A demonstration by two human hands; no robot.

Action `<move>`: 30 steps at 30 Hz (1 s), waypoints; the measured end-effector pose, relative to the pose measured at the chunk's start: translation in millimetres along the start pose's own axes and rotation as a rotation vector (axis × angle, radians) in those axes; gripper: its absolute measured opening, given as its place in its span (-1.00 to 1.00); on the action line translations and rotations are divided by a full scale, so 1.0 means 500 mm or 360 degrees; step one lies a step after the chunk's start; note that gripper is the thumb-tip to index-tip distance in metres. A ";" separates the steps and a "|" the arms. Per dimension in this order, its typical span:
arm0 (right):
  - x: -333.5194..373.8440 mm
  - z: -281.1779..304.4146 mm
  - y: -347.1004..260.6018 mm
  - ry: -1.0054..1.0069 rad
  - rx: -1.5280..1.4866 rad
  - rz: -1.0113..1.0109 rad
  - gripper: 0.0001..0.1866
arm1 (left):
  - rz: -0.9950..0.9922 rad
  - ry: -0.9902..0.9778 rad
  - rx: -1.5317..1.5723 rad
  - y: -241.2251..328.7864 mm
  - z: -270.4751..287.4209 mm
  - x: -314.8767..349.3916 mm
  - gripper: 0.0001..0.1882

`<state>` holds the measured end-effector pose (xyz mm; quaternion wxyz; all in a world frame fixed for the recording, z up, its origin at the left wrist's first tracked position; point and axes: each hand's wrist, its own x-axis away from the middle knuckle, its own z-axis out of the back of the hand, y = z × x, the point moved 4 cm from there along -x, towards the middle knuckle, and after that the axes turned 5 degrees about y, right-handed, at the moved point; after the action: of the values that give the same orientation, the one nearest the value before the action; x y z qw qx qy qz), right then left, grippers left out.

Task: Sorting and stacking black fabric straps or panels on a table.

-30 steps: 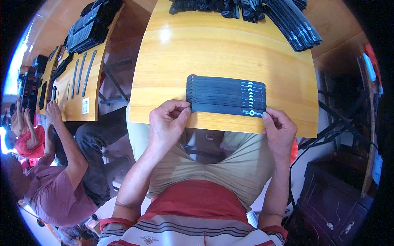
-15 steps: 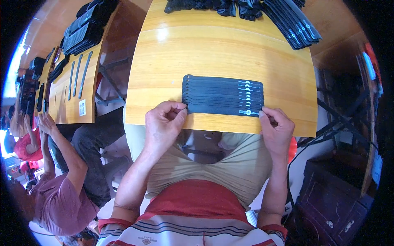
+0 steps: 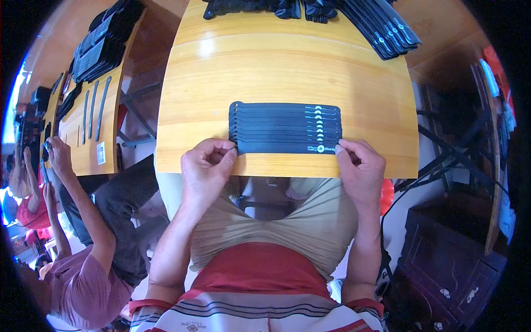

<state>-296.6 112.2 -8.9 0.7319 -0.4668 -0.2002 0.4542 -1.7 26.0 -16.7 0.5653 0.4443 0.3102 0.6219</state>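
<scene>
Black straps are lying near the table's front edge; left hand and right hand, nearly closed, are pinching opposite ends.

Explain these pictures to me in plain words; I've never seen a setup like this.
There is no machine here, just a person working with two bare hands. The view comes from a wide fisheye camera worn on that person's head, looking down, so straight edges bend near the rim and the forearms rise from below.

On the wooden table lies an overlapping stack of flat black strips with pale markings toward the right. The left hand pinches the stack's near left corner, and the right hand its near right corner.

Beyond, at the far edge, are a dark pile and a fanned bundle of black straps. On the left, a co-worker sits at another table.
</scene>
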 end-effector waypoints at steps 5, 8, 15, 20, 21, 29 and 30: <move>-0.003 -0.002 -0.006 -0.0016 0.0011 -0.0005 -0.86 | 0.0004 0.0011 0.0030 0.002 0.001 0.000 -0.88; -0.004 0.000 -0.005 -0.0017 0.0055 0.0020 -0.87 | -0.0045 0.0005 0.0015 -0.001 -0.001 -0.002 -0.90; -0.003 -0.002 -0.005 -0.0024 0.0034 -0.0040 -0.87 | -0.0132 -0.0022 0.0058 -0.002 -0.002 -0.002 -0.93; -0.004 -0.001 0.000 -0.0035 0.0073 0.0006 -0.87 | -0.0143 -0.0025 0.0043 -0.006 -0.002 -0.003 -0.93; -0.004 0.000 0.000 -0.0045 0.0079 0.0012 -0.86 | -0.0141 -0.0023 0.0033 -0.008 -0.002 -0.004 -0.93; -0.004 0.000 -0.004 -0.0048 0.0105 0.0018 -0.86 | -0.0090 -0.0029 0.0062 -0.003 -0.003 -0.003 -0.93; -0.004 0.000 -0.005 -0.0047 0.0102 0.0012 -0.86 | -0.0085 -0.0019 0.0049 -0.003 -0.004 -0.003 -0.93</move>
<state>-296.5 110.5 -6.5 0.7418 -0.4370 -0.1945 0.4699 -2.8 25.0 -19.2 0.5765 0.4482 0.3281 0.5992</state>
